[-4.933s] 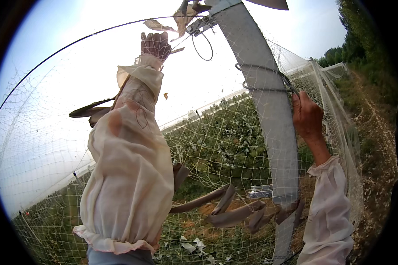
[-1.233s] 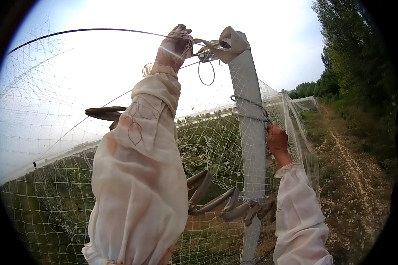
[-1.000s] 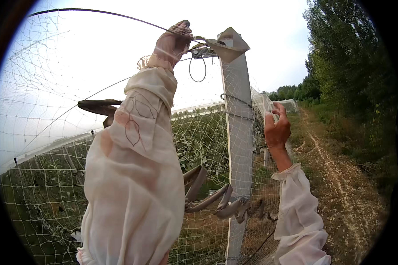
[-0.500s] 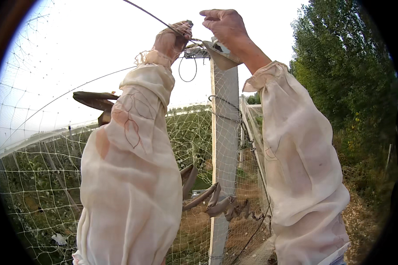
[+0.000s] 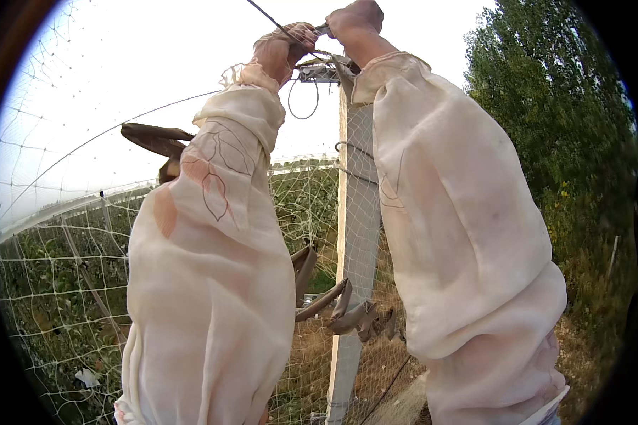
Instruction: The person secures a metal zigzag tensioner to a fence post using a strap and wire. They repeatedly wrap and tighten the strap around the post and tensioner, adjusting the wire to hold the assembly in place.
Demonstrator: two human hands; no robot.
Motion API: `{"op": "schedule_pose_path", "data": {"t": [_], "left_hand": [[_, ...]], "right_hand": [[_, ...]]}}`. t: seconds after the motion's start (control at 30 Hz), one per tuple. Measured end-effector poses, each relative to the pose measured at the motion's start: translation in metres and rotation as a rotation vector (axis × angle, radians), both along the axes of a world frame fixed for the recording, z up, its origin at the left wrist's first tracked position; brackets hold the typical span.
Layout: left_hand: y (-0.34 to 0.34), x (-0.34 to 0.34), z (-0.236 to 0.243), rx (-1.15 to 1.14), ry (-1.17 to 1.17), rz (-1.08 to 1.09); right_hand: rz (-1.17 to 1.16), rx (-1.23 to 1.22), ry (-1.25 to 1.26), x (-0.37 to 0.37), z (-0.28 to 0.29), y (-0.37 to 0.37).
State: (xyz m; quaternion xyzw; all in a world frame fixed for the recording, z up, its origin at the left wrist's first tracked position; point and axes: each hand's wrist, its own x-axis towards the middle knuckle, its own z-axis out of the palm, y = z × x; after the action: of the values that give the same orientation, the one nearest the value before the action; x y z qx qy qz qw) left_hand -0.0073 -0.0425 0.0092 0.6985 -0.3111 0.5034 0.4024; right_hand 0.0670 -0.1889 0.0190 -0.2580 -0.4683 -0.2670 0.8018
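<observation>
High at the top centre, my left hand [image 5: 283, 49] is closed on white netting [image 5: 305, 212] next to a black cable [image 5: 266, 14]. Beside it, my right hand [image 5: 354, 25] is closed around something grey between the hands that I cannot make out. Below both is the top of a concrete post [image 5: 351, 276], with a metal bracket [image 5: 315, 73] and a hanging wire loop [image 5: 303, 106]. Wire wraps [image 5: 354, 170] circle the post behind the net. A crumpled brown strip [image 5: 319, 304] hangs across its lower part. Loose pale sleeves cover both forearms.
The netting stretches left in front of rows of leafy plants [image 5: 57, 297], with thin poles [image 5: 85, 273] among them. Another brown strip [image 5: 156, 138] hangs at the upper left. Tall trees [image 5: 546, 127] stand at the right above dry ground [image 5: 574, 354].
My right hand has left the wire at the post's side and risen to beside my left hand, closing there. My left hand stays high. The view has shifted, hiding most of the dirt path.
</observation>
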Motion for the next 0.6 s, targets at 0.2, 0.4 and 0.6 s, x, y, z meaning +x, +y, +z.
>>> {"op": "schedule_pose_path", "data": {"t": [0.2, 0.4, 0.6], "left_hand": [[-0.021, -0.016, -0.012, -0.067, 0.064, 0.126], [0.004, -0.001, 0.002, -0.112, -0.017, 0.041], [0.005, -0.017, 0.006, -0.290, -0.059, -0.016]], "right_hand": [[0.018, -0.111, 0.101, 0.048, -0.029, -0.050], [-0.081, -0.239, 0.207, 0.030, -0.039, -0.038], [0.150, -0.302, -0.026, 0.008, -0.015, -0.038]]}}
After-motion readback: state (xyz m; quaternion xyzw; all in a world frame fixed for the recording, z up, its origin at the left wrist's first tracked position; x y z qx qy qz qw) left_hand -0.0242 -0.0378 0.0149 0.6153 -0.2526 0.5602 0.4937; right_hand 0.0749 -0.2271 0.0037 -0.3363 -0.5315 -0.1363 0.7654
